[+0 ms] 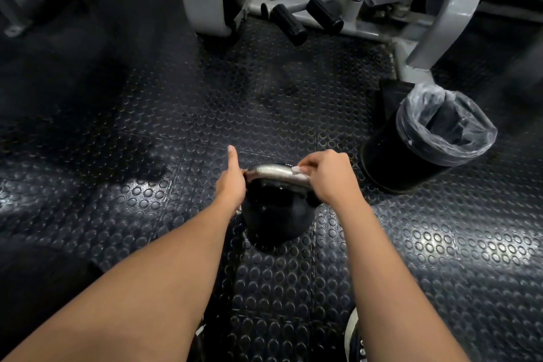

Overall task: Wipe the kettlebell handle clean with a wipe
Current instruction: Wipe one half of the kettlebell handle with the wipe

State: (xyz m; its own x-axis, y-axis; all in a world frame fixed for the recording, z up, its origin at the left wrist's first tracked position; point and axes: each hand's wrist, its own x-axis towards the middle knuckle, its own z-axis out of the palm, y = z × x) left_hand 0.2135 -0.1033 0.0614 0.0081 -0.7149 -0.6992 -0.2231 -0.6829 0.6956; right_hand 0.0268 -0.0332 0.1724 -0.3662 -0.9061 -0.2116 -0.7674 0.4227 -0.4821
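A black kettlebell (276, 214) stands on the studded rubber floor in the middle of the view. Its worn silver handle (271, 172) runs left to right across the top. My left hand (232, 182) grips the handle's left end, with the thumb sticking straight up. My right hand (326, 176) pinches a small white wipe (297, 171) against the handle's right end. Most of the wipe is hidden under my fingers.
A black bin (417, 153) with a clear plastic liner stands on the floor just right of the kettlebell. A grey gym machine frame (435, 23) with black rubber pegs (288, 23) fills the back. My shoes (354, 335) show at the bottom edge.
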